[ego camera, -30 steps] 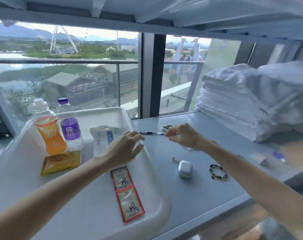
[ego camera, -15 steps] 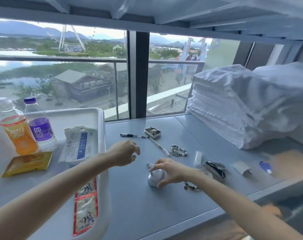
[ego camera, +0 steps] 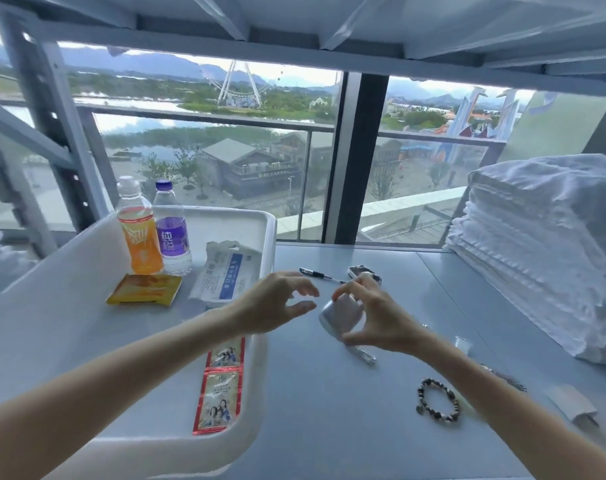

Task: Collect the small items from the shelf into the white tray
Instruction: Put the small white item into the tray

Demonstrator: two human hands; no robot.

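**Just beside the tray, a white case is held**

Seen from the head view, a small white case (ego camera: 341,311) is pinched between thumb and fingers of the right hand (ego camera: 377,318) over the grey shelf (ego camera: 329,441). The left hand (ego camera: 270,306) is held wide above the right rim of the white tray (ego camera: 267,233), its fingers loosely spread toward the case, and nothing is gripped by it. An orange bottle (ego camera: 140,237), a water bottle (ego camera: 173,233) and a yellow sachet (ego camera: 144,289) are kept in the tray. A pen (ego camera: 320,274) and a beaded bracelet (ego camera: 438,403) are left on the shelf.
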